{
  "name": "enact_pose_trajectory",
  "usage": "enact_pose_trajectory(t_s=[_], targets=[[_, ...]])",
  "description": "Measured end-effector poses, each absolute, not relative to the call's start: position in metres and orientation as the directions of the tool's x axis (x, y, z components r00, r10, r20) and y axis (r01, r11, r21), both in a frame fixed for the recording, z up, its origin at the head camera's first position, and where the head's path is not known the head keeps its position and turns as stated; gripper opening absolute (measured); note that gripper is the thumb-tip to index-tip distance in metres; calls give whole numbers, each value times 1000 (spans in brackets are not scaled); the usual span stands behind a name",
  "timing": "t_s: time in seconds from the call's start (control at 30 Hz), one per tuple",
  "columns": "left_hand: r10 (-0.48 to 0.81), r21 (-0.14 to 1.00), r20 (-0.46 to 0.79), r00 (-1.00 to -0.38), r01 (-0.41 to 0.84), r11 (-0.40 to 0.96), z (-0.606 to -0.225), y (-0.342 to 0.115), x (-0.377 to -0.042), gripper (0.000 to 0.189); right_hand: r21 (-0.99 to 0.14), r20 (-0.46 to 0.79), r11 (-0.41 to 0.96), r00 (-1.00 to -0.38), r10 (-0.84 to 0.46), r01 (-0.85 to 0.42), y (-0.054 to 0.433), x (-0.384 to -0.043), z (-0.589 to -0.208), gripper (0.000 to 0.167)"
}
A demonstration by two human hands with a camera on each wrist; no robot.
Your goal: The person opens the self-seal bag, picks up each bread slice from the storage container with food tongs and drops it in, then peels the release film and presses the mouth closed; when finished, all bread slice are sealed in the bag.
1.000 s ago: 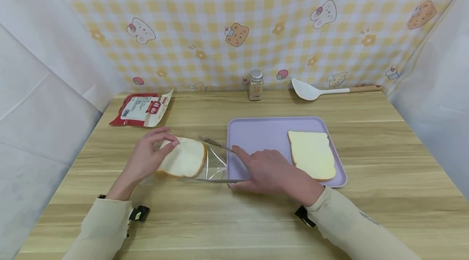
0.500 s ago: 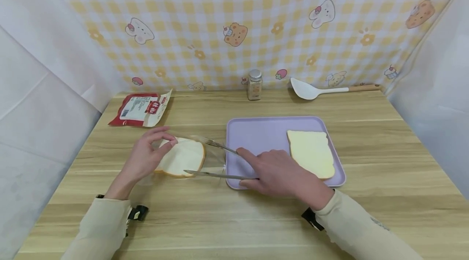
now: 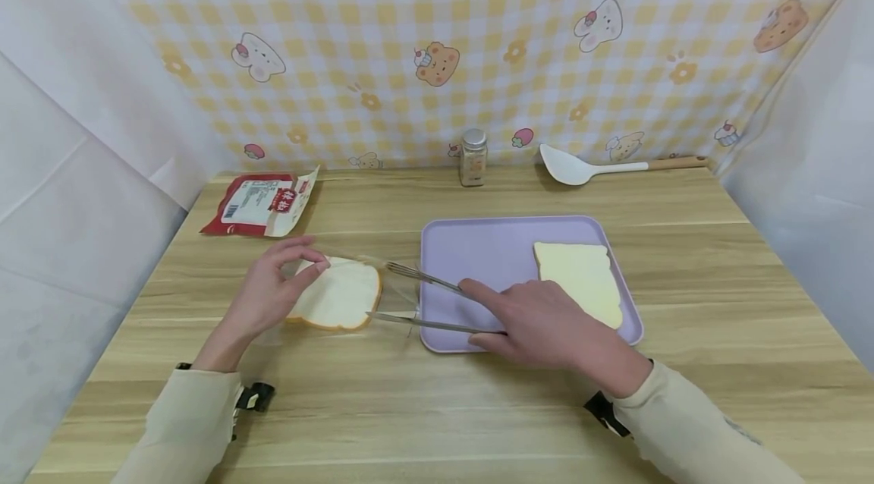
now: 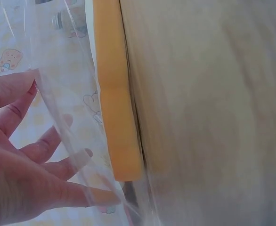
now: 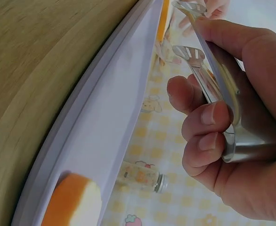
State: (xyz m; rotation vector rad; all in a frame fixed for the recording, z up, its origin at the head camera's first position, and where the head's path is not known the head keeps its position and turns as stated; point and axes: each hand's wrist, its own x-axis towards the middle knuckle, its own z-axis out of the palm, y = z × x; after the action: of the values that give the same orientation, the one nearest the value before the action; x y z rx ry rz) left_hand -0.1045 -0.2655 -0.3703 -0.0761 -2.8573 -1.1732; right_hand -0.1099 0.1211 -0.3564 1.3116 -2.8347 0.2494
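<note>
Closest to us, our right hand (image 3: 546, 325) curls round a pair of slim metal tongs (image 3: 426, 302), forefinger laid along the upper arm; the right wrist view shows what the head view cannot, the polished steel bend of the tongs (image 5: 232, 113) tucked against the palm with three fingers wrapped beneath it. The two arms stand parted, their tips at the open mouth of a clear plastic bag (image 3: 399, 294). Our left hand (image 3: 269, 290) lies on the wooden table (image 3: 478, 408), thumb and fingertips pinching the thin crinkled film of the bag (image 4: 72, 117), as the left wrist view shows, with the slice of bread (image 4: 117, 94) just beyond them, its crust smooth and orange-brown. From above that bread slice (image 3: 337, 294) is pale and rounded, lying half inside the bag, left of the lilac tray (image 3: 478, 249). A second slice (image 3: 580, 279), squarer and creamy yellow, rests on the tray's right half. Farther back stand a small shaker jar (image 3: 473, 158), a white spatula with a wooden handle (image 3: 614, 164) and a torn red packet (image 3: 262, 203) before the chequered cloth (image 3: 437, 51)
</note>
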Motion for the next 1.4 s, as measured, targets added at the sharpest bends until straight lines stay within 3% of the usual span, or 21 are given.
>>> enact_pose_trajectory(t_s=[0.47,0.8,1.17,1.4], targets=[[35,720,30,-999,46,692,-367,-267,-106,22,-148,71,693,-707,-704,-706,153,-98,-350,61],[-26,768,17,-1000,-4,640,-368,-269,-108,31,-169,82,736,-753,-653,-656,176,-95,-347,65],[-80,774,33,-996,-25,633,-368,-274,-108,37,-160,185,768,-783,-594,-620,220,-88,-348,68],[-102,758,57,-993,-23,652,-369,-280,-107,35,-188,184,836,-855,-486,-515,251,-75,-353,75]])
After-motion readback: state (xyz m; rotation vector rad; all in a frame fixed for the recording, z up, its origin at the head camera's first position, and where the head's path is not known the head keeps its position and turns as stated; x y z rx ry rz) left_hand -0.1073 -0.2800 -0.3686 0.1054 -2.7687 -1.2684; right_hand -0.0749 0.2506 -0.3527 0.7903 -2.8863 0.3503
